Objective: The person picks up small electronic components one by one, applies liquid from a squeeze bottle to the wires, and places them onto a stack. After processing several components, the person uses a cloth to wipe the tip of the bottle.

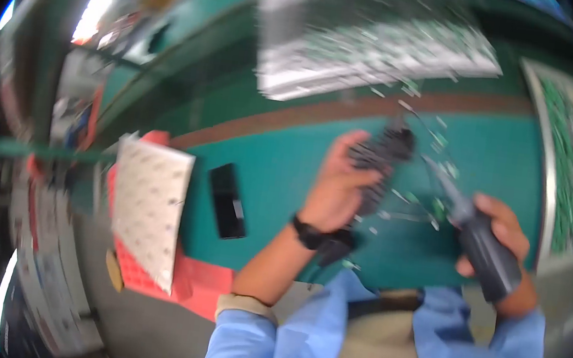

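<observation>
A dark screwdriver (482, 242) is clenched in the right hand (506, 252), its tip angled up-left toward a black part (381, 165) grasped by the left hand (335, 188); whether tip and part touch cannot be told through the blur. Both are held above a green mat (281, 164). Left of the part, a black phone (228, 200) lies on the mat, and beyond it a white perforated sheet (149, 209) rests on a red tray (191, 285). Bare mat lies between phone and left hand. Beyond the part, a grey board rack (367, 46) is seen.
</observation>
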Tool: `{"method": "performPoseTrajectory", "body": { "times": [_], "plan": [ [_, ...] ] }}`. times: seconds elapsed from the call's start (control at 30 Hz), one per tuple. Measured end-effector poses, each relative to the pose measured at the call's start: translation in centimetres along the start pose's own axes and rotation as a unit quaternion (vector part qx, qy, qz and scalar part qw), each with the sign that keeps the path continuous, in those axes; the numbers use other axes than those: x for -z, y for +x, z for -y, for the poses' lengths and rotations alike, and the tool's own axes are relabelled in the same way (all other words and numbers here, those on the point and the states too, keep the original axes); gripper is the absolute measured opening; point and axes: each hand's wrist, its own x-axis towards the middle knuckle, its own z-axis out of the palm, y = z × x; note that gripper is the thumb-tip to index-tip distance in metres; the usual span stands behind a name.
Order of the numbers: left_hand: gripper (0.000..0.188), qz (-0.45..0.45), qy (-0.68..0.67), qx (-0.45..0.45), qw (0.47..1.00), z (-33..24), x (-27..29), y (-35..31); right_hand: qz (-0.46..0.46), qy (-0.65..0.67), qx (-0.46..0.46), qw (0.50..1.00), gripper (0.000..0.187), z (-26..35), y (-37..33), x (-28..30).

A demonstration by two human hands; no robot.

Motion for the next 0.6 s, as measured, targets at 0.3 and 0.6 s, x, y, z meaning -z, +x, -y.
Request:
{"method": "performPoseTrajectory", "body": {
  "times": [0.3,0.6],
  "plan": [
    [0.086,0.030,0.081,-0.025,0.996,0.5,-3.5,-0.6,-0.022,-0.021,0.052,0.998,0.071,-0.2,1.8,-0.1],
    [0.079,0.054,0.076,-0.036,0.995,1.1,-3.4,-1.4,-0.007,-0.008,0.037,0.999,0.068,0.3,2.1,-0.7]
  ]
}}
